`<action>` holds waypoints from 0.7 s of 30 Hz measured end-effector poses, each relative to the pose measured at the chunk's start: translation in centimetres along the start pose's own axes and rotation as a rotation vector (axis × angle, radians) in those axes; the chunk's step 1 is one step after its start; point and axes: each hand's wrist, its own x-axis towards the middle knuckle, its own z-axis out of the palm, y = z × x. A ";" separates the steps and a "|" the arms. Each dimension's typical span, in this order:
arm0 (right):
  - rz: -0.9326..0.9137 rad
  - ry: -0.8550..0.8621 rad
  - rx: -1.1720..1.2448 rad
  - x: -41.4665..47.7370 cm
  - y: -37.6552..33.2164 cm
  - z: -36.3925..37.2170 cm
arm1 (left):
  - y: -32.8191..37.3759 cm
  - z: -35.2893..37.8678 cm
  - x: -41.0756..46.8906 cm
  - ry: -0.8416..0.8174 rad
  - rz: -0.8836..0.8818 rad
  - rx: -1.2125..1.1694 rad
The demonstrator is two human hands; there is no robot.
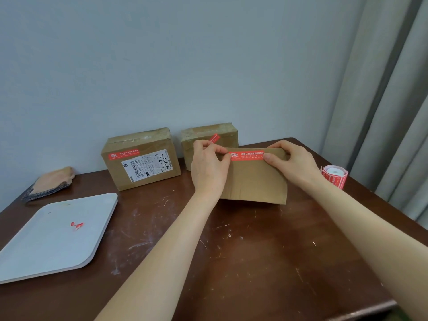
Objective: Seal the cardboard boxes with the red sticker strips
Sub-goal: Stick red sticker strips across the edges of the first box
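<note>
Atop the brown cardboard box [254, 181], left grip [209, 166] and right grip [293, 162] pinch the red printed sticker strip [247, 155] taut — best pressed flat centre-outward.

On the worktop [243, 262], the nearest box [252, 179] stands right of centre, with a sticker strip [247, 155] along its upper edge. The left hand [209, 166] holds the strip's left end and the right hand [291, 162] its right end. Just behind stands a second box [208, 135], against the wall. Left of that sits a third box [141, 158]. A sticker roll [334, 176] lies right of the nearest box. A tray [53, 237] lies at the front left, with a folded cloth [52, 181] behind it.
</note>
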 end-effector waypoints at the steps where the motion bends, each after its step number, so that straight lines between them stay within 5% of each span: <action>1: 0.000 0.000 0.001 0.0 0.0 0.0 | 0.0 0.0 0.1 -0.003 0.004 0.013; 11: -0.014 0.001 -0.004 0.0 0.1 0.1 | -0.5 0.0 1.0 0.050 0.172 0.290; 21: -0.018 0.000 -0.010 0.0 0.2 0.2 | -0.1 -0.4 1.4 -0.092 0.080 0.196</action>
